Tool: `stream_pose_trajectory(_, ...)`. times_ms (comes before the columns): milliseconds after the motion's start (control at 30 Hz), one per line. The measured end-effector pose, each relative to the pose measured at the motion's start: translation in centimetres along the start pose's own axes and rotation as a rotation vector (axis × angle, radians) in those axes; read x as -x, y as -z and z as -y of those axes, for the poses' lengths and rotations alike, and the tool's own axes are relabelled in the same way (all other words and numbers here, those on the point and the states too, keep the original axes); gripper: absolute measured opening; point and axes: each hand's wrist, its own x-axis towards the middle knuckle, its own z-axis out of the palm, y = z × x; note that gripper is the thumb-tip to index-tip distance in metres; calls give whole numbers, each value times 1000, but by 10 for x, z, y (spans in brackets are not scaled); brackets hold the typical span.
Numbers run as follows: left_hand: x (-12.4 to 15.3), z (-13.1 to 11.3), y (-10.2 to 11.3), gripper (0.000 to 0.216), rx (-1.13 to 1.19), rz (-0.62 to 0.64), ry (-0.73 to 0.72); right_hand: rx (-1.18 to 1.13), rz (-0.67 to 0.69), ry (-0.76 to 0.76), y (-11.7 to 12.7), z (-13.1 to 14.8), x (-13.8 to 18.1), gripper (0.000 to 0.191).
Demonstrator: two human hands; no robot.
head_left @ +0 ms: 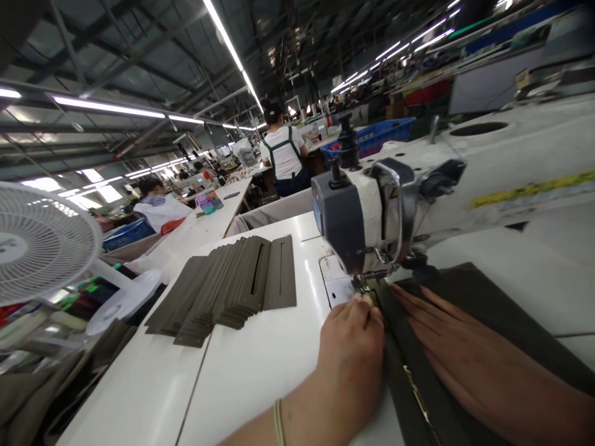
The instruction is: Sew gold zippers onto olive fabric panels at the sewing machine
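Note:
Dark olive fabric (469, 297) lies under the head of a white and grey sewing machine (341, 217). A zipper (416, 390) with gold-coloured teeth runs along the fabric toward the presser foot (372, 279). My left hand (353, 359) is closed, its fingertips pinching the zippered edge right beside the foot; the exact grip is partly hidden by the fingers. To the right of the zipper, my right hand (446, 341) rests flat on the fabric with fingers stretched toward the needle area.
Left of the machine, a fanned stack of olive pieces (223, 285) with slots lies on the white table (260, 365). A white fan (46, 241) stands at far left, above heaped fabric (60, 384). Beyond are a blue crate (372, 136) and people at other tables.

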Motion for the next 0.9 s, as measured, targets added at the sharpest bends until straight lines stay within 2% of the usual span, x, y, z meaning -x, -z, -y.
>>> stream_pose_trajectory(333, -1, 1, 0, 20, -28, 104, 17, -15, 45, -31, -2, 2, 3, 65)
stream_pose_trajectory(600, -1, -1, -1, 20, -38, 19, -10, -2, 25, -24, 3, 1, -2, 66)
stream_pose_trajectory(900, 1, -4, -4, 23, -114, 3, -14, 13, 25, 2, 3, 0, -3, 63)
